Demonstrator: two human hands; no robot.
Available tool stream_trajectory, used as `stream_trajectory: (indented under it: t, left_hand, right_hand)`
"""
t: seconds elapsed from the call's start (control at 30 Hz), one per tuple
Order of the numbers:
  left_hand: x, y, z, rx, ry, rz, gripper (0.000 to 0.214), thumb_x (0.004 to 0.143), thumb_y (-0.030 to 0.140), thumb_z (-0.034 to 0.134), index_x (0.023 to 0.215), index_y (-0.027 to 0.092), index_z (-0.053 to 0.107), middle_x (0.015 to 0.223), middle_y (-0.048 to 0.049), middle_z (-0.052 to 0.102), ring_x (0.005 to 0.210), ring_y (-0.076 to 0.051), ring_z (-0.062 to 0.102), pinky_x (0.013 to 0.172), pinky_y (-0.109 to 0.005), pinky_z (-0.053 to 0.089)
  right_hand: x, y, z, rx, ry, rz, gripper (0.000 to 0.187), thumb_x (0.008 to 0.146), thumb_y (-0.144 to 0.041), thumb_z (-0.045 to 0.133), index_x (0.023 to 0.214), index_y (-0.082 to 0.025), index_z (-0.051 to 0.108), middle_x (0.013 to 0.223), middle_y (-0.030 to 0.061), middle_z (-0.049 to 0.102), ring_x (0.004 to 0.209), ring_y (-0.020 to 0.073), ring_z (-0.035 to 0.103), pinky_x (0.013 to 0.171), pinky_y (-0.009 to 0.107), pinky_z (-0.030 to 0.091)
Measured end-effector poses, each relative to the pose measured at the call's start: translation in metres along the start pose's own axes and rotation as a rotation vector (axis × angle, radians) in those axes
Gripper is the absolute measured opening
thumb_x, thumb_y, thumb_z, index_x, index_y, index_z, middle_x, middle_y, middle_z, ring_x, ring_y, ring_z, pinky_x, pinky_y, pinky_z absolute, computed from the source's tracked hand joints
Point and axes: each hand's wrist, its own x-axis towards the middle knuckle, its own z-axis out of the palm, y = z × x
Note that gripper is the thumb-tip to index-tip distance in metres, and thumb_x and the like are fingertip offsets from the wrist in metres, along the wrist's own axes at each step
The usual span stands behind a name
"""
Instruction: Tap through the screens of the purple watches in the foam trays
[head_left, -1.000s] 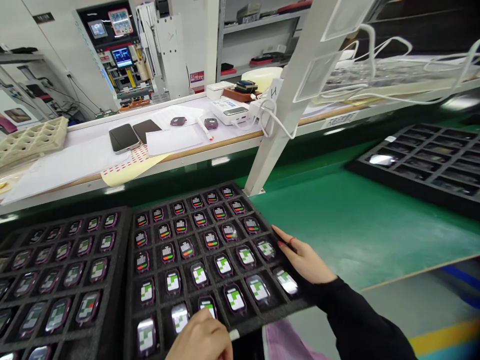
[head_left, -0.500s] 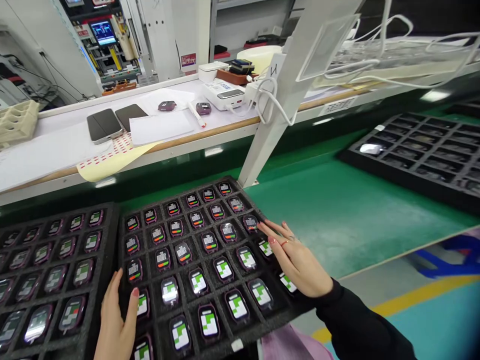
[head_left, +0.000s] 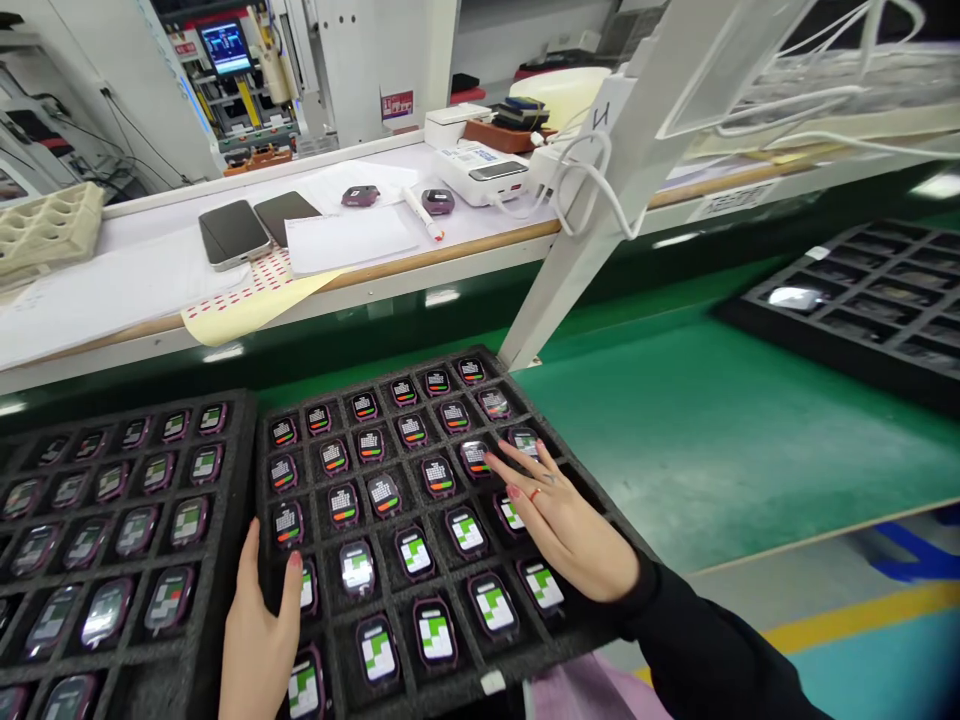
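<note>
A black foam tray [head_left: 491, 683] holds rows of smartwatches with purple cases. Several screens at the back show white text with a red and green bar; those nearer me show green and white blocks. My right hand [head_left: 574, 530] is over the tray's right part, fingers stretched out, a fingertip at the lit face of one smartwatch [head_left: 474, 457]. Its other fingers reach across a neighbouring smartwatch [head_left: 523, 441]. At the tray's left edge rests my left hand [head_left: 259, 640], thumb and forefinger apart, beside another smartwatch [head_left: 287, 523]. Neither hand grips anything.
A second foam tray [head_left: 244, 440] of smartwatches adjoins on the left. Another black tray [head_left: 840, 345] lies at the right on the green bench top [head_left: 660, 420]. A white post [head_left: 577, 240] rises behind. The shelf holds phones [head_left: 232, 235], papers, a marker [head_left: 424, 215] and cables.
My right hand has shifted left, its fingertip going from one smartwatch to the one beside it. The first one's screen now seems to show green and white. My left hand stays at the tray edge.
</note>
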Motion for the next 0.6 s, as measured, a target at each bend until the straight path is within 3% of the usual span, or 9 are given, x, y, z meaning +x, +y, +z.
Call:
stream_trajectory:
  t: [0.13,0.23,0.43,0.6]
  left_hand:
    - [0.001,0.000,0.004,0.017,0.002,0.049,0.077,0.094,0.063,0.039,0.154,0.016,0.027,0.160,-0.0126,0.031,0.148,-0.030,0.029,0.123,-0.055,0.025]
    - [0.002,-0.004,0.007,-0.007,0.023,0.130,0.072,0.098,0.057,0.036,0.153,0.011,0.028,0.159,-0.0146,0.031,0.148,-0.027,0.028,0.125,-0.050,0.020]
    - [-0.006,-0.010,0.008,0.070,0.017,0.251,0.058,0.100,0.050,0.040,0.151,0.024,0.033,0.160,-0.0105,0.027,0.149,-0.027,0.026,0.123,-0.055,0.023]
    - [-0.014,-0.012,0.005,0.128,-0.014,0.301,0.053,0.100,0.045,0.040,0.150,0.028,0.034,0.162,-0.0086,0.025,0.149,-0.028,0.024,0.122,-0.057,0.025]
  right_hand:
    - [0.008,-0.011,0.008,0.022,-0.051,-0.025,0.042,0.110,-0.015,0.021,0.138,0.001,0.047,0.134,0.0224,0.056,0.140,0.0319,0.034,0.113,0.072,0.026]
    - [0.012,-0.023,0.013,0.042,-0.073,-0.047,0.041,0.110,-0.014,0.021,0.137,0.000,0.049,0.132,0.0192,0.058,0.139,0.0309,0.036,0.114,0.070,0.024]
    - [0.015,-0.040,0.021,0.009,-0.088,-0.078,0.042,0.107,-0.010,0.024,0.137,0.003,0.050,0.131,0.0181,0.059,0.140,0.0313,0.034,0.116,0.067,0.024]
    - [0.015,-0.044,0.022,-0.073,-0.101,-0.081,0.042,0.107,-0.010,0.025,0.131,0.005,0.055,0.129,0.0195,0.060,0.137,0.0366,0.036,0.111,0.072,0.028]
